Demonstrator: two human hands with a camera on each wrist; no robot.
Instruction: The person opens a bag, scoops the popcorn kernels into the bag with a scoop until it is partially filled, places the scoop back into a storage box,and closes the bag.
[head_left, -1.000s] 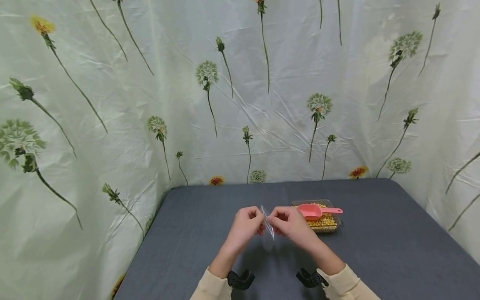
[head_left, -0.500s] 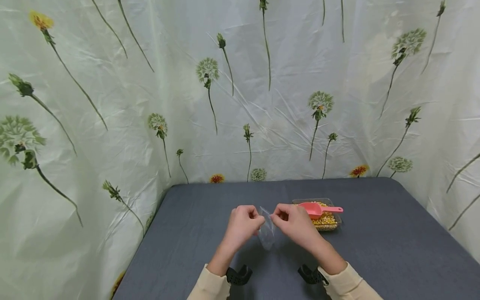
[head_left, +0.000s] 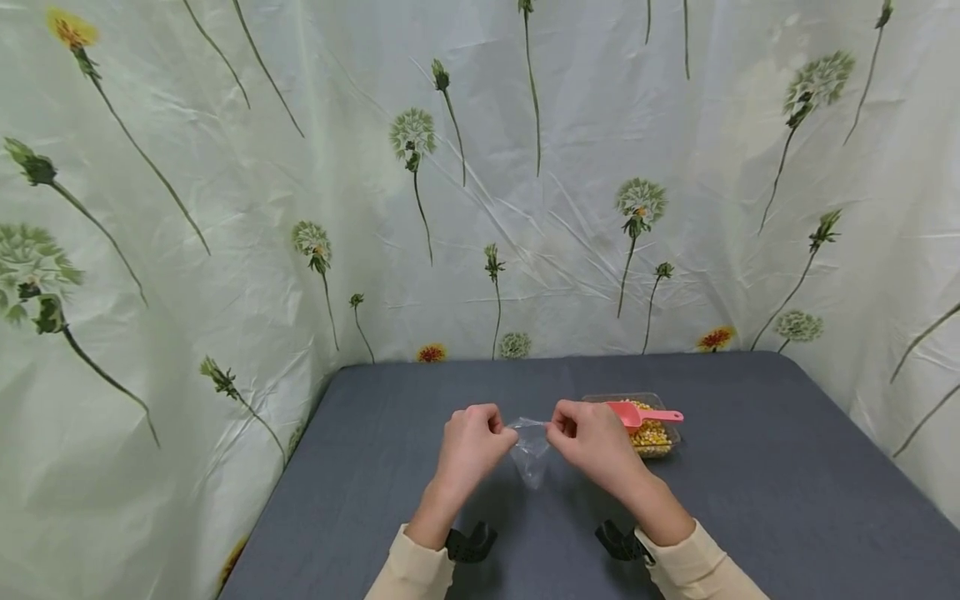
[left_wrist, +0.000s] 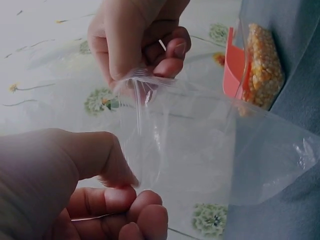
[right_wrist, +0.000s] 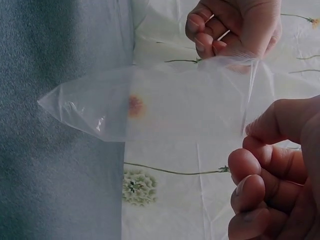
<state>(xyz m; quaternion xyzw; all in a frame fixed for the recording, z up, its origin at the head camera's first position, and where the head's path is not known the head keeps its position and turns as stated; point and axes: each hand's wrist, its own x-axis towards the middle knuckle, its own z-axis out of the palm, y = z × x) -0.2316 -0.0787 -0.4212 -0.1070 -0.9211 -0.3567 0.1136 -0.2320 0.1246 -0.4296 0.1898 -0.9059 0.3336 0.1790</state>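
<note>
A clear plastic zip bag (head_left: 531, 454) hangs between my two hands above the table. My left hand (head_left: 474, 442) pinches one side of its mouth between thumb and forefinger. On the opposite side, my right hand (head_left: 592, 442) pinches the rim the same way. In the left wrist view the bag (left_wrist: 190, 145) shows ridged zip lines along its top edge, and its body looks spread and see-through. The right wrist view has the bag (right_wrist: 165, 105) tapering to a pointed lower end. I see nothing inside it.
Behind my right hand stands a clear plastic box (head_left: 667, 450) of yellow corn kernels (head_left: 651, 435). A pink scoop (head_left: 660, 415) lies across it, handle to the right. The dark grey table (head_left: 390, 467) meets a flower-printed curtain (head_left: 450, 208) at the back.
My hands have drawn apart, the left moving leftward. The bag, seen nearly edge-on before, now stretches wider between them and faces the head camera. The box and scoop stay in place.
</note>
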